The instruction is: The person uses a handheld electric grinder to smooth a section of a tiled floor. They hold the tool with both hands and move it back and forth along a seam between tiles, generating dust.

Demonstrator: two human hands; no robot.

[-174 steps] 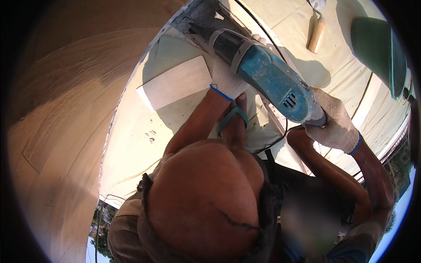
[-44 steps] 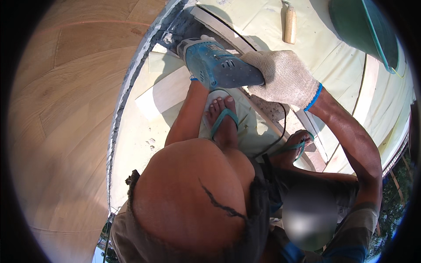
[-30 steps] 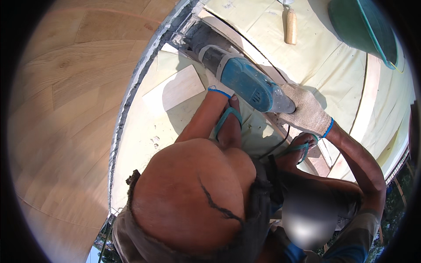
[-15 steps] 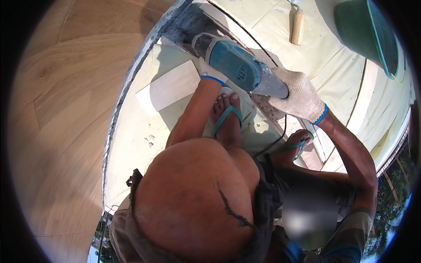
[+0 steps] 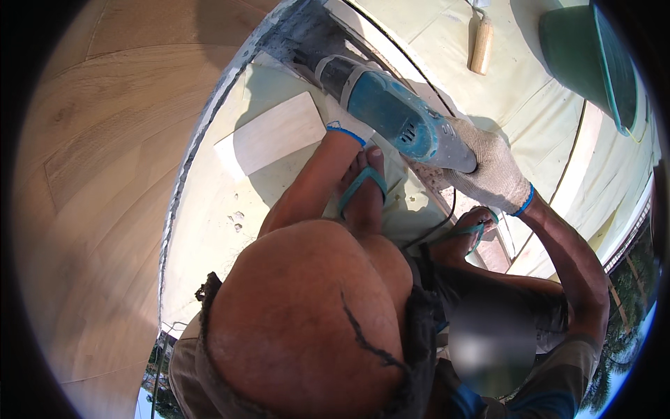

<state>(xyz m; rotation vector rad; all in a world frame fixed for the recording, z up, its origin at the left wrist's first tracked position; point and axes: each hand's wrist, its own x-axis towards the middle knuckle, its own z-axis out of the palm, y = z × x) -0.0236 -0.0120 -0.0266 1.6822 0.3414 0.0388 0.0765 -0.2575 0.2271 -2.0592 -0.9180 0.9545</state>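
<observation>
My gloved right hand [image 5: 493, 161] grips the rear of a dusty teal-and-grey power tool [image 5: 391, 115] with a black cord. My gloved left hand [image 5: 346, 120] is under its dark front section, fingers mostly hidden behind it, holding it. The tool lies diagonally, its front end reaching into a rough grey concrete recess [image 5: 290, 33] along the edge of a wooden panel [image 5: 118, 140]; the contact at the tip is too shadowed to make out. A pale rectangular board [image 5: 269, 133] lies just left of my left forearm.
A wooden-handled hand tool [image 5: 480, 45] lies at the upper right beside a green bucket [image 5: 579, 63]. Pale sheeting [image 5: 530, 126] with long strips spreads around me. My sandalled feet [image 5: 363, 185] are below the power tool, near the cord. Greenery shows past the edges.
Compared with half a second ago, the tool's rear and my right hand are slightly lower and further right; my left hand has moved slightly right. Both still hold the tool.
</observation>
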